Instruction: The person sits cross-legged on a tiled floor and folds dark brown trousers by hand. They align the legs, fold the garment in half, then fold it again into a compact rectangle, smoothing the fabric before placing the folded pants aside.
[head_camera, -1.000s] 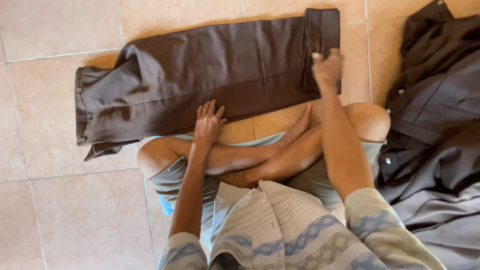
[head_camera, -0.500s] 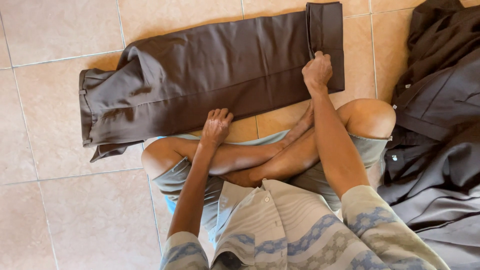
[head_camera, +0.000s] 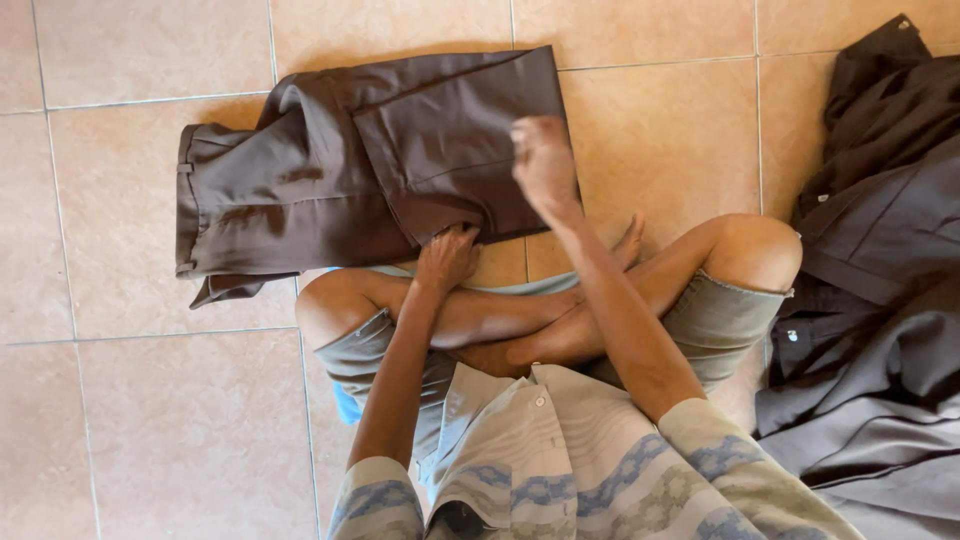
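On the tiled floor (head_camera: 140, 400), both hands — left (head_camera: 447, 257), right (head_camera: 543, 160) — grip brown trousers (head_camera: 330, 180).

Right hand (head_camera: 545, 165) covers part of the folded brown trousers (head_camera: 330, 180); its fingertips are hidden, so the grip can't be confirmed. Left hand (head_camera: 448, 255) fingers are tucked under the fold edge. Dark garment pile (head_camera: 870, 300) is cut off at the right and bottom edges. Blue item (head_camera: 345, 405) is mostly hidden under the thigh.
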